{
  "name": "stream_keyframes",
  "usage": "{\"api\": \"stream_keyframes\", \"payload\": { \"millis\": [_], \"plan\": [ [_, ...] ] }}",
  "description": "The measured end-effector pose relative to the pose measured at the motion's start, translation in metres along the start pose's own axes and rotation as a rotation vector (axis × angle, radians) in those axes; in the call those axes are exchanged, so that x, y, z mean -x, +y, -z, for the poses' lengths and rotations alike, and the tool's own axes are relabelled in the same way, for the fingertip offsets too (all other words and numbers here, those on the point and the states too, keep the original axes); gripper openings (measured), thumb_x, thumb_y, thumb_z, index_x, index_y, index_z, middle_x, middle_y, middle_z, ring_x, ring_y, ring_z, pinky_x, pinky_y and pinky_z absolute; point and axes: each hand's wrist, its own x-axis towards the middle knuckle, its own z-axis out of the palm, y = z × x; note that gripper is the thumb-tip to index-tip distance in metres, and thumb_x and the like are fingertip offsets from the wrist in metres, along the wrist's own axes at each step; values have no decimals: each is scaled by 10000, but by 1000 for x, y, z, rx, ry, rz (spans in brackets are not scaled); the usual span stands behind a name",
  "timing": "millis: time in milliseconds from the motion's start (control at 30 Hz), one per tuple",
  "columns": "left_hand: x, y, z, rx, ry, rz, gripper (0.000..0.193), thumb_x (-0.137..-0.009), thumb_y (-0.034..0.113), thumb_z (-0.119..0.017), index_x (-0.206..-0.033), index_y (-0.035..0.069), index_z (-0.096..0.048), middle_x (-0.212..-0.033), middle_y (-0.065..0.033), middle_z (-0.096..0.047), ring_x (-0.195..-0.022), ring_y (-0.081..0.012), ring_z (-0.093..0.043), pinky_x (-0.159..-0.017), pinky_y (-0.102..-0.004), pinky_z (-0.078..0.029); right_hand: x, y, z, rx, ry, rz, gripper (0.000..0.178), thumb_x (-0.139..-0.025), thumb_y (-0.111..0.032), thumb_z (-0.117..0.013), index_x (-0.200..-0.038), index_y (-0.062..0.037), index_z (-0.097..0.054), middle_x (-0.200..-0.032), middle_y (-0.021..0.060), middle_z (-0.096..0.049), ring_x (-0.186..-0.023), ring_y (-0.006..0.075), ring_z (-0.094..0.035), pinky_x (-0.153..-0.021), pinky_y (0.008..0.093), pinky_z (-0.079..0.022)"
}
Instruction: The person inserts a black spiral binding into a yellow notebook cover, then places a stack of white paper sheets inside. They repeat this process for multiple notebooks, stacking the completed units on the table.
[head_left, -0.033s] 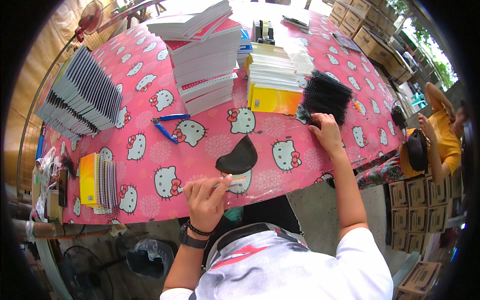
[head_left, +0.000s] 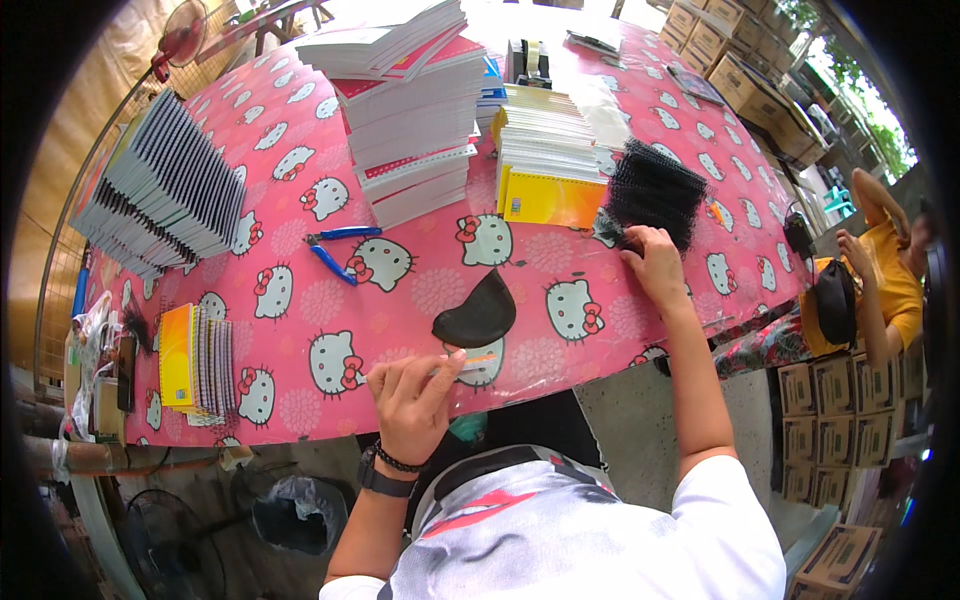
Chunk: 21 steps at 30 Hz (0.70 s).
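Observation:
My left hand is closed at the near table edge, thumb and fingers pinched on a slim white-and-orange stick-like thing; its exact kind is unclear. A black rounded flat piece lies just beyond it. Farther right, the curled fingers of my right hand touch the near edge of a pile of black spiral binding coils; whether they grip a coil is hidden. Left of that pile stands a row of yellow-covered notebooks. Blue-handled cutting pliers rest open on the table, left of the black piece.
Tall stacks of punched paper rise mid-table. Black-bound books and a smaller yellow notebook stack stand left. A tape dispenser is at the back. A person in yellow sits right, near cardboard boxes.

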Motion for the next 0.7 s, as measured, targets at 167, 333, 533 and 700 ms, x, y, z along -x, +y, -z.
{"api": "stream_keyframes", "payload": {
  "millis": [167, 333, 533, 700],
  "plan": [
    [4, 7, 4, 12, -37, 35, 416, -680, 36, -702, -1080, 150, -691, -913, 23, -608, -830, -159, -559, -784, -337, -333, -5, 10, 13, -215, -3, -149, 295, -697, -44, -739, -980, -28, -655, -843, 109, -649, -766, 214, -612, -716, 333, -501],
    [-1, 13, 1, 39, 13, 79, 276, -741, 92, -717, -1014, 131, -703, -861, 7, -615, -807, -178, -553, -757, -328, -331, -10, 17, 21, -356, -36, -273, 263, -711, -28, -723, -967, -15, -665, -800, 98, -668, -741, 184, -604, -696, 317, -494],
    [2, 9, -4, 8, 22, 93, 262, -732, 145, -739, -989, 156, -692, -884, 32, -610, -823, -158, -551, -779, -329, -322, -11, -5, 28, -262, 3, -113, 325, -737, -21, -711, -1054, -38, -642, -786, 80, -628, -769, 195, -570, -713, 322, -473],
    [-4, 11, -4, 32, 41, 97, 219, -756, 133, -724, -973, 135, -696, -832, 10, -599, -790, -178, -537, -758, -336, -324, -12, 0, 33, -198, 68, -4, 368, -758, 18, -683, -1111, -62, -622, -805, 76, -558, -741, 199, -539, -685, 325, -459]
  ]
}}
